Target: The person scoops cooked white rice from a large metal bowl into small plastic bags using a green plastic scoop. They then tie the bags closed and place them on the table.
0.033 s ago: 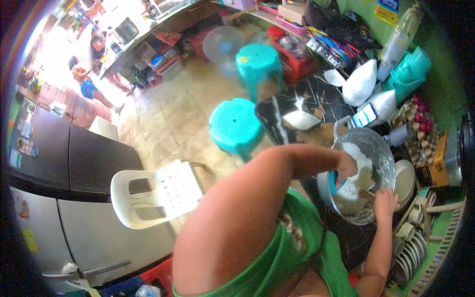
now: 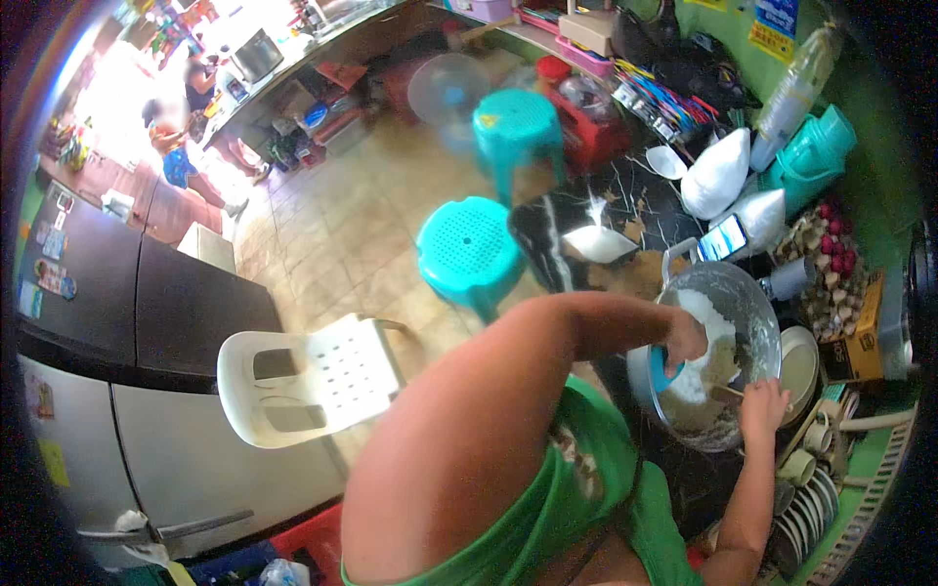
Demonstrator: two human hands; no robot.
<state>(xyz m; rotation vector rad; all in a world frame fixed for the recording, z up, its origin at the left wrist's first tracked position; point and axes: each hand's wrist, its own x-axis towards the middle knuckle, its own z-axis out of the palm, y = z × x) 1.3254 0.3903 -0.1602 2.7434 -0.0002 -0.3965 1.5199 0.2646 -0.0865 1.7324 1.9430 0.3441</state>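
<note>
Right of frame: left hand (image 2: 684, 342) grips a blue scraper (image 2: 664, 369), right hand (image 2: 764, 402) fingers clasp a wooden stick (image 2: 728, 392); vigorous mixing may spill flour (image 2: 711, 317) over the metal bowl (image 2: 757, 293) rim.

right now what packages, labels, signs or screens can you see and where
phone: lit blue-white screen, propped behind the metal bowl.
white bags: two plump sacks behind the phone.
cardboard box: yellow-brown, right of the bowl.
poster: blue and yellow, on the green wall.
stickers: small, coloured, on the dark fridge at left.
</note>
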